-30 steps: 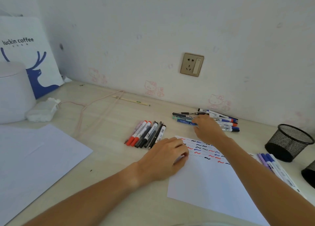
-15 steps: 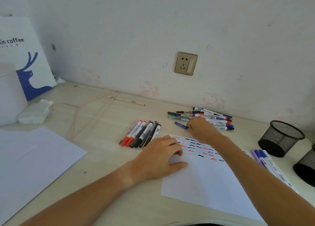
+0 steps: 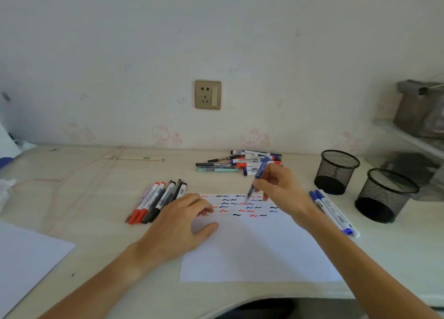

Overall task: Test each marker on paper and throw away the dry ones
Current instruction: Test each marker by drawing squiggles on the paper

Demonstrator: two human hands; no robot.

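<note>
Blue marker (image 3: 259, 176) sits pinched in the right hand's (image 3: 283, 189) curled fingers, tilted, tip down over the squiggles at the top of the paper (image 3: 254, 246). The left hand (image 3: 182, 225) rests on the paper's left edge, fingers loosely bent, thumb spread. More markers lie in a pile (image 3: 240, 162) behind.

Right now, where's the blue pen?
Head view, right of centre: the right hand holds the blue pen tilted, tip down over the squiggles at the paper's top edge, before the pen pile.
</note>
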